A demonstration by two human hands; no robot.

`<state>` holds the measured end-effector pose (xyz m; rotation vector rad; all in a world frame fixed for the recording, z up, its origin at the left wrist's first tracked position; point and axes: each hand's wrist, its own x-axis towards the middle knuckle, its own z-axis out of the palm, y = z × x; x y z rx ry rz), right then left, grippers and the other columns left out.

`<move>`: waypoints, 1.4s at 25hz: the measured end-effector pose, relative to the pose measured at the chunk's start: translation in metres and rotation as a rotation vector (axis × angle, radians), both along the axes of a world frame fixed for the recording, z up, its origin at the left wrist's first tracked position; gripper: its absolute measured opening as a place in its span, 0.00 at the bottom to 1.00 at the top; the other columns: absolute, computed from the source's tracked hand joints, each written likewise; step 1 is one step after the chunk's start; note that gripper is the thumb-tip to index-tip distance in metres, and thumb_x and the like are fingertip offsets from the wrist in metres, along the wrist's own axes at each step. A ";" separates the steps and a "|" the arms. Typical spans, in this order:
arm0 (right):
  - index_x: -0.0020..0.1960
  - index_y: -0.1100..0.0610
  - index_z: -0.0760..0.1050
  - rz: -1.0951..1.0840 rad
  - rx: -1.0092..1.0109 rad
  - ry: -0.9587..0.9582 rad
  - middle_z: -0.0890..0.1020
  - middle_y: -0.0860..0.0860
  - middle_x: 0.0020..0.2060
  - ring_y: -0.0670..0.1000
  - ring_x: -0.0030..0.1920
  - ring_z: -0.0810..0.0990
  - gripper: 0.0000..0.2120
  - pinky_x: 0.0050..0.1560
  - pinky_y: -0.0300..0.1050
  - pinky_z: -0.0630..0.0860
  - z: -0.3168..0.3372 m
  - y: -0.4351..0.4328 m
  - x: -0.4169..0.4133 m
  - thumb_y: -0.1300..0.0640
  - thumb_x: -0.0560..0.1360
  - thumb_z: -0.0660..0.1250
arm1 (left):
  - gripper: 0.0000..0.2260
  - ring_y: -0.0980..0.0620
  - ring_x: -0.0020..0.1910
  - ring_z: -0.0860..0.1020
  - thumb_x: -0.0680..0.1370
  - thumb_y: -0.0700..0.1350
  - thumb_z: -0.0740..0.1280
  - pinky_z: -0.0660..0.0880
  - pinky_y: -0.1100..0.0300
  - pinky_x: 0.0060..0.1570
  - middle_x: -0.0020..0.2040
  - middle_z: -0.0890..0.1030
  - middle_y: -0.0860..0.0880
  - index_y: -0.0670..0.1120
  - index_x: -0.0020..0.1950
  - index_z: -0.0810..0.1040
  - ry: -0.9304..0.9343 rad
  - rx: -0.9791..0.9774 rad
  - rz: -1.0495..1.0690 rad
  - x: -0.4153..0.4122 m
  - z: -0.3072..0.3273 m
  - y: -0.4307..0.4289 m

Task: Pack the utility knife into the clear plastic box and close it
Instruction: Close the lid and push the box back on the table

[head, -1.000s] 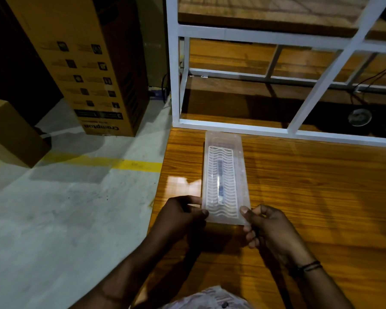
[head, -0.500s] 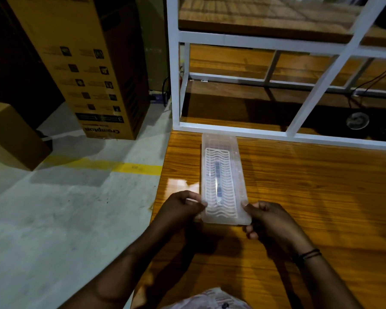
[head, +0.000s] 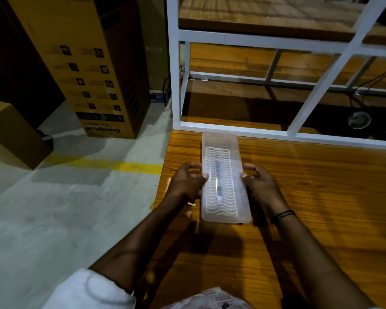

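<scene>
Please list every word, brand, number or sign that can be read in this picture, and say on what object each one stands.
"Crompton": brand printed upside down near the bottom of the tall cardboard carton standing on the floor at left.
Black strip above that brand: holds text and digits, too blurred to read.
Rows of small square handling pictograms with captions on the same carton: too small to read.
Clear plastic box between the hands: only a moulded wavy pattern, no text.

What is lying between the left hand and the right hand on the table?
In the head view, the clear plastic box, lid on, lies between the left hand and right hand, a dark object inside.
</scene>
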<state>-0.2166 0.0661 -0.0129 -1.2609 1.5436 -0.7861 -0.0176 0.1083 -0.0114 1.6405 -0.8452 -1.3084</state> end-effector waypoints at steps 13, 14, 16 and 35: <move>0.73 0.58 0.67 0.350 -0.416 0.857 0.71 0.57 0.74 0.61 0.76 0.64 0.25 0.71 0.59 0.68 -0.006 -0.050 0.030 0.53 0.76 0.61 | 0.23 0.38 0.82 0.54 0.83 0.50 0.59 0.63 0.38 0.75 0.84 0.54 0.42 0.41 0.75 0.68 -1.338 -0.236 -0.384 -0.015 0.001 -0.047; 0.69 0.59 0.69 0.342 -0.462 0.891 0.75 0.58 0.68 0.61 0.70 0.69 0.23 0.67 0.57 0.71 -0.005 -0.054 0.033 0.53 0.76 0.60 | 0.21 0.38 0.81 0.59 0.83 0.47 0.59 0.64 0.40 0.73 0.82 0.60 0.39 0.40 0.74 0.69 -1.391 -0.267 -0.391 -0.018 -0.001 -0.053; 0.67 0.59 0.70 0.348 -0.520 0.947 0.77 0.59 0.63 0.61 0.62 0.74 0.22 0.61 0.57 0.74 -0.005 -0.059 0.041 0.50 0.77 0.58 | 0.16 0.39 0.71 0.71 0.81 0.42 0.59 0.69 0.44 0.67 0.71 0.75 0.38 0.41 0.68 0.73 -1.414 -0.324 -0.378 -0.018 0.002 -0.066; 0.78 0.61 0.55 0.350 -0.351 0.732 0.65 0.59 0.78 0.64 0.73 0.70 0.34 0.70 0.61 0.71 -0.013 -0.076 0.048 0.50 0.76 0.58 | 0.28 0.40 0.82 0.56 0.81 0.49 0.58 0.55 0.37 0.78 0.83 0.60 0.43 0.43 0.81 0.59 -1.167 -0.249 -0.400 -0.001 -0.017 -0.104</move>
